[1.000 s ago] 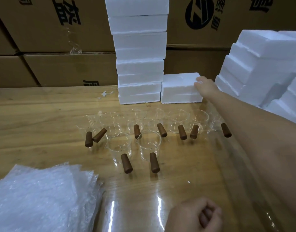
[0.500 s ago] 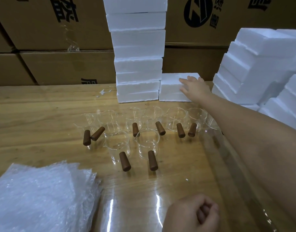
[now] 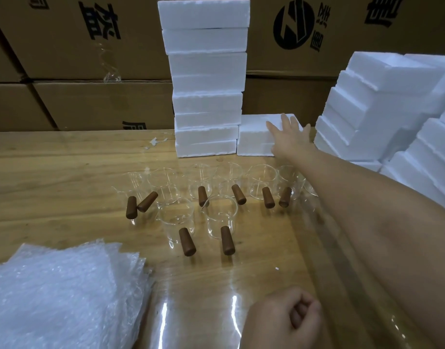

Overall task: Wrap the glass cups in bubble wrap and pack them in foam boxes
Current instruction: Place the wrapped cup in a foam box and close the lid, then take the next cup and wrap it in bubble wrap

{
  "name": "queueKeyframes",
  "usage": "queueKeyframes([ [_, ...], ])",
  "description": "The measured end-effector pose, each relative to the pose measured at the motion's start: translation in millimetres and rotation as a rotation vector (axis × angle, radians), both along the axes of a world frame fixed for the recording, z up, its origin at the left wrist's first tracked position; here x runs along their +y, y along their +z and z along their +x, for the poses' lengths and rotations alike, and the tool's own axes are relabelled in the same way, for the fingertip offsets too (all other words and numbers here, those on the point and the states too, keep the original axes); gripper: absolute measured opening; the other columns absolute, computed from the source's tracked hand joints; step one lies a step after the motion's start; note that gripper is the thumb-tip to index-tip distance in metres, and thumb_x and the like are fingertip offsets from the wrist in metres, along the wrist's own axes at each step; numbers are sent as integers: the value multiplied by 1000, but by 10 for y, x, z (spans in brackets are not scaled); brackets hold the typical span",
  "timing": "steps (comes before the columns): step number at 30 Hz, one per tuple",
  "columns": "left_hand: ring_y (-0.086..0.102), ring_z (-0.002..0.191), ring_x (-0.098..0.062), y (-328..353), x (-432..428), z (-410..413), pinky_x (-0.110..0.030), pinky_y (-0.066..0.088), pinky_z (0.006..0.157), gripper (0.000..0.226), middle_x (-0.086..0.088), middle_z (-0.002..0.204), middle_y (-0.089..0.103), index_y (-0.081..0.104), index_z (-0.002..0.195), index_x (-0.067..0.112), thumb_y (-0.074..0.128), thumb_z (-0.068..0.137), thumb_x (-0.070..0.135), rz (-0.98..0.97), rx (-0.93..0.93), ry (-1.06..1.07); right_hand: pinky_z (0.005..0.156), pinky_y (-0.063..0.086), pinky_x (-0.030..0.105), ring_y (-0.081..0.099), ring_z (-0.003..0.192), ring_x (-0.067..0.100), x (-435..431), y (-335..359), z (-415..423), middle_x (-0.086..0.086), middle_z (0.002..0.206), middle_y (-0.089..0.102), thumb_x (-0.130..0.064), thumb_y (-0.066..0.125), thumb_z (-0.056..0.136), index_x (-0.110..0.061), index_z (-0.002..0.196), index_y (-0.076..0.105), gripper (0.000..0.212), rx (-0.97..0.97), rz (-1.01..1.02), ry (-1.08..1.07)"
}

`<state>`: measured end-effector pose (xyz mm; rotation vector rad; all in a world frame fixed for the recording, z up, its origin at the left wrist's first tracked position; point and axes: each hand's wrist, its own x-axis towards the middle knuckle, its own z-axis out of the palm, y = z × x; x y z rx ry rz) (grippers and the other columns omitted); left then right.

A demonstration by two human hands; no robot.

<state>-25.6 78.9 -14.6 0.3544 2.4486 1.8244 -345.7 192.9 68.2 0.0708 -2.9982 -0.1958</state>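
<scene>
Nearest you, your left hand (image 3: 282, 321) sits low over the table (image 3: 52, 197), with its fingers curled into a loose fist that holds nothing. To its left lies the bubble wrap (image 3: 60, 293), a pile of sheets at the table's near edge.

Past that stand the cups (image 3: 221, 217), upright and unwrapped, of clear glass with brown handles (image 3: 227, 240) pointing toward you. Two stand in front, side by side, and a close row of more stands behind them. Your forearm partly hides the rightmost one.

Your right arm reaches over the right end of that row. Your right hand (image 3: 289, 137) lies flat, fingers spread, on the top and front of a single foam box (image 3: 251, 139) that sits on the table. That box is just beside the foot of a tall foam stack (image 3: 206, 84) on its left, and a stepped foam pile (image 3: 382, 109) rises near it on the right. Cartons (image 3: 90, 104) with printed characters fill the wall behind.
</scene>
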Motion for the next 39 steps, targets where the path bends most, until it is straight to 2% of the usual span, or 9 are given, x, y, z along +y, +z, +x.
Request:
queueKeyframes([
  [3,60,62,-20,7,-15,-3,-25,48,63,20,-5,71,68,61,74,32,51,72,49,16,-24,-9,113,18,53,5,146,30,-20,7,159,8,160,-2,-24,45,96,-26,152,9,67,92,-186,32],
  [7,63,65,-26,-21,-8,-16,-34,52,64,17,-8,70,67,59,72,37,49,72,52,22,-34,-11,104,36,40,24,139,26,-96,53,523,4,157,13,-22,46,94,-20,141,40,48,131,-567,111],
  [12,57,56,-16,4,-22,-14,-33,50,59,19,-11,68,65,61,71,35,51,72,52,132,-102,-2,99,28,20,35,132,12,-171,42,1339,-2,144,34,-22,47,97,-21,126,55,31,222,-811,263],
  [17,49,40,-13,116,-90,-3,-18,37,39,22,-3,56,63,65,65,28,55,80,40,390,-116,166,81,43,14,52,89,-5,-370,-242,2168,-9,117,48,-16,52,95,-22,113,63,22,168,-1034,316],
  [20,43,38,-10,114,-176,-2,-21,32,40,33,-1,49,57,64,62,27,53,93,25,475,-50,399,60,42,17,48,62,1,-504,-478,2490,0,102,51,-11,52,95,-23,110,64,23,58,-1173,301],
  [24,41,41,-13,149,-314,-23,-28,30,43,41,1,47,51,63,58,25,49,96,18,602,-50,623,79,50,34,56,78,13,-603,-624,2703,-2,109,51,-27,50,97,-39,128,53,33,-144,-1101,337],
  [31,43,41,-5,209,-320,-38,-16,36,41,31,2,47,51,59,68,6,45,96,6,676,-43,584,90,49,33,58,105,8,-645,-615,2783,-18,123,55,-11,47,93,-45,126,53,48,-165,-1027,380],
  [35,44,40,-6,200,-314,-70,-17,35,39,34,1,47,53,58,66,10,45,96,11,662,-64,555,77,52,33,62,88,7,-628,-651,2779,-13,102,66,-15,49,93,-43,117,60,38,-146,-1061,355],
  [39,44,40,-7,203,-321,-92,-18,35,39,33,1,48,55,58,64,12,46,95,11,640,-66,531,64,46,17,57,69,-4,-604,-676,2797,-18,77,64,-11,54,90,-46,100,62,37,-81,-1157,304],
])
